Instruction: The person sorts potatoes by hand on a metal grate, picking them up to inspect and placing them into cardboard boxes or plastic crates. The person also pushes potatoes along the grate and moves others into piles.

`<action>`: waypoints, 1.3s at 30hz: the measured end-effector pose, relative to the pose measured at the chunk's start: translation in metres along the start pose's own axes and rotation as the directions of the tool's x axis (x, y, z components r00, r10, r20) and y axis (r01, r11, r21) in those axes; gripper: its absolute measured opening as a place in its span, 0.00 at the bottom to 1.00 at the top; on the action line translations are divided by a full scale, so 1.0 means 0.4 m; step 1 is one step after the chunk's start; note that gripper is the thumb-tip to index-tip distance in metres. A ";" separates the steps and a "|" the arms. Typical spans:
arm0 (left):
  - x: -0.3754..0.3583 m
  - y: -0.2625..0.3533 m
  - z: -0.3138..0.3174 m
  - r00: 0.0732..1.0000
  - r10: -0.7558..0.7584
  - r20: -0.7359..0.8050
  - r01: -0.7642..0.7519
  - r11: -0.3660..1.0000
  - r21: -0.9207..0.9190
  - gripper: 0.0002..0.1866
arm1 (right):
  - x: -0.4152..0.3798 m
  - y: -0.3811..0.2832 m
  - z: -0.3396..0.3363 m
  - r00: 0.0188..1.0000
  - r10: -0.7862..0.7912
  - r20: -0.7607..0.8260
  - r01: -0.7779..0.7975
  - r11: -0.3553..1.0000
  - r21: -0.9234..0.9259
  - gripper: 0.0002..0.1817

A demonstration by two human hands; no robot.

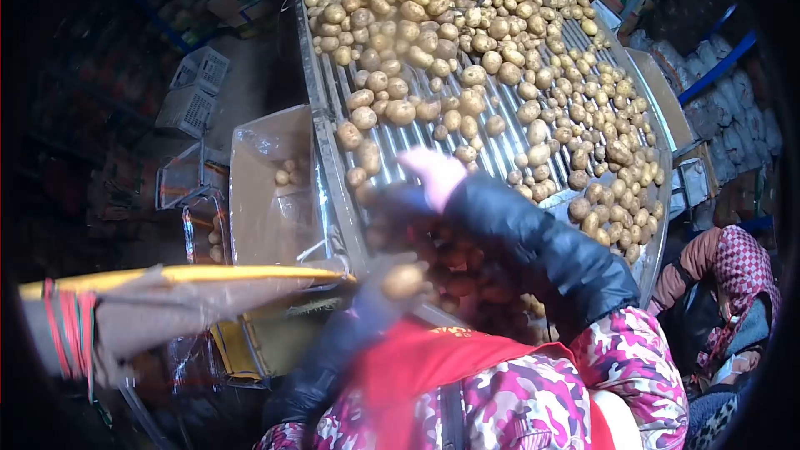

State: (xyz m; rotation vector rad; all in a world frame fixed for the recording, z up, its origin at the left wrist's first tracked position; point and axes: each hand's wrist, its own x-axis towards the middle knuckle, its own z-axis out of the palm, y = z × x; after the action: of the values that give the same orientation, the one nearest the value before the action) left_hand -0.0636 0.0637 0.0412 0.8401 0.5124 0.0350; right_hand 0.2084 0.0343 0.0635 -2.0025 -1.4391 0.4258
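On the roller counter ahead of me, sorting looks far from done, by my read: potatoes lie heaped thick at the far end and thin out twd the near right edge, w/ bare rollers showing through the middle. Cardboard box just left of the counter holds only a few potatoes at its far end, so I'd judge little has gone into it yet; most is left.

My right hand is out over the near part of the rollers, black sleeve running back to me. It's motion-blurred; fingers look loosely curled, but I can't tell if it's grasping anything. My left hand is low & near, in a dark glove I think, w/ one potato at its fingertips, seemingly pinched there, tho blur makes that approx.

Hard to read: near end of the counter sits in shadow under my arms, potatoes there just dark lumps. A yellow-edged sack or bag mouth crosses near left; contents not visible. Another person in checked cloth is at right, mostly cut off by the frame edge, hands unseen. Far left is dim: crates only barely legible.
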 end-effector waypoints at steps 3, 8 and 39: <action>0.044 0.007 0.023 0.994 -0.066 0.087 0.068 0.998 -0.018 0.25 | 0.215 0.064 -0.039 0.992 0.122 -0.021 -0.122 0.930 -0.346 0.28; 0.054 0.011 -0.014 0.970 -0.133 0.201 0.121 0.990 0.071 0.28 | 0.360 0.189 0.103 0.996 0.012 -0.086 -0.063 0.787 -0.613 0.21; -0.124 -0.059 -0.094 0.955 -0.296 0.000 0.276 0.890 -0.362 0.45 | -0.505 0.123 -0.048 0.996 0.032 0.085 0.009 0.895 -0.447 0.39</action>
State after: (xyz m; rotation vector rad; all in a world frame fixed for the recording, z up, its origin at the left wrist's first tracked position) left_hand -0.1279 0.0629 0.0243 0.3995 0.6552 -0.1177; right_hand 0.1845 -0.1698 0.0261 -2.3764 -1.7019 0.1996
